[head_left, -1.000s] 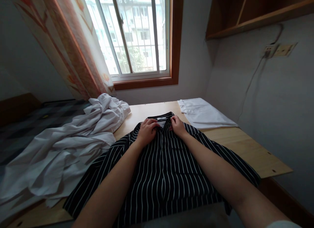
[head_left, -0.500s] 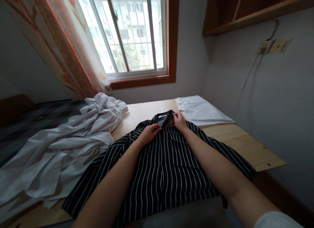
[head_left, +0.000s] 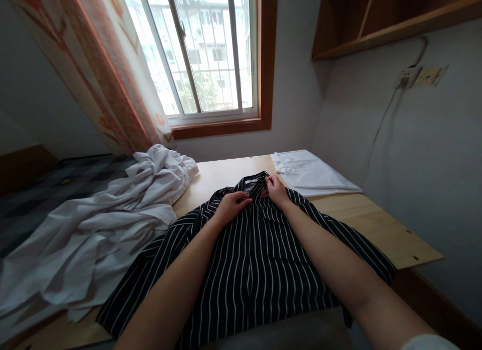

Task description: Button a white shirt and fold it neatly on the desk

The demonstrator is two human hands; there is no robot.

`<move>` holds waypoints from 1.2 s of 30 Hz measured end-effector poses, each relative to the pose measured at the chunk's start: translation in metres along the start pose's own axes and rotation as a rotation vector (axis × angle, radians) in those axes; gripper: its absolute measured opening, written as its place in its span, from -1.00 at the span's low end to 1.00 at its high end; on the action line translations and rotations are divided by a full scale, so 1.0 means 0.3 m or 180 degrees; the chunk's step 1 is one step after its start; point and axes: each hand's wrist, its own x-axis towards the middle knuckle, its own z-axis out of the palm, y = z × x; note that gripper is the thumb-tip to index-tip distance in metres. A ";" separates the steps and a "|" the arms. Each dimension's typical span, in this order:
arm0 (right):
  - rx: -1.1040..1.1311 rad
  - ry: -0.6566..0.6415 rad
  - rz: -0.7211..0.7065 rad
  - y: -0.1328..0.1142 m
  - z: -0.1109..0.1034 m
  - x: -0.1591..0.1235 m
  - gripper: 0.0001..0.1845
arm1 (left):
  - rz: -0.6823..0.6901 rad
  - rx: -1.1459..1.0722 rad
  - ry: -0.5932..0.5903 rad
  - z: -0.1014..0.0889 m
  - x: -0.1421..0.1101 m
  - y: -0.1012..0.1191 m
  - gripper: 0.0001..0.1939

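Note:
A black shirt with white stripes [head_left: 259,259] lies spread front up over the wooden board, its collar at the far end and its hem hanging at the near edge. My left hand [head_left: 230,208] pinches the fabric at the left side of the collar opening, fingers closed. On the other side, my right hand [head_left: 276,191] grips the right collar edge between thumb and fingers. Between the two hands the neck opening shows a pale label inside. My forearms cover parts of the shirt's sides and sleeves.
Crumpled white cloth [head_left: 113,229] lies heaped on the left, partly over a dark checked surface [head_left: 33,204]. A folded white cloth [head_left: 316,171] rests at the board's [head_left: 380,219] far right. Beyond are a window [head_left: 211,53], a curtain [head_left: 109,64], a wall shelf [head_left: 395,28] and a plugged-in cord [head_left: 380,121].
The view has tilted slightly, so everything sits a little lower. Both hands stay at the collar, and the neck opening appears slightly wider.

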 end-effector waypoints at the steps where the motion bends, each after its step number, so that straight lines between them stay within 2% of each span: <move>1: 0.0014 -0.0015 -0.0019 0.000 0.000 -0.001 -0.87 | 0.0013 0.0031 0.0004 -0.001 -0.001 0.002 -0.72; 10: 0.0023 0.0048 0.0086 0.001 0.000 0.003 -0.88 | -0.0002 0.0332 -0.0064 -0.018 -0.020 0.000 -0.71; 13: 0.0000 0.0037 0.0050 -0.002 0.000 0.003 -0.88 | 0.0233 0.0917 -0.0217 -0.028 -0.023 0.017 -0.82; 16: -0.0043 -0.0005 0.0025 -0.001 0.001 -0.001 -0.87 | 0.0533 0.1698 -0.0249 -0.045 -0.041 0.060 -0.77; 19: -0.0167 -0.0043 0.0014 0.000 0.005 -0.006 -0.84 | 0.0637 0.1901 -0.0351 -0.058 -0.101 0.102 -0.67; 23: -0.0382 -0.0197 0.0090 -0.028 -0.001 -0.003 -0.82 | 0.0249 0.1646 -0.0691 -0.046 -0.221 0.108 -0.55; 26: -0.1005 -0.0475 -0.0169 -0.089 -0.021 -0.002 -0.71 | -0.0105 0.1585 -0.0993 -0.023 -0.268 0.084 -0.51; 29: -0.2151 -0.0776 -0.0534 -0.167 -0.038 -0.032 -0.45 | -0.0252 0.1562 -0.0866 0.003 -0.253 0.062 -0.49; 31: -0.2858 -0.1095 -0.0537 -0.205 -0.037 -0.077 -0.44 | -0.0323 0.1549 -0.0739 0.018 -0.221 0.054 -0.48; 33: -0.3361 -0.1374 -0.0516 -0.219 -0.029 -0.137 -0.54 | -0.0422 0.1548 -0.0652 0.032 -0.183 0.049 -0.48; 36: -0.3685 -0.1370 -0.0468 -0.195 -0.013 -0.228 -0.50 | -0.0603 0.1547 -0.0557 0.049 -0.128 0.041 -0.48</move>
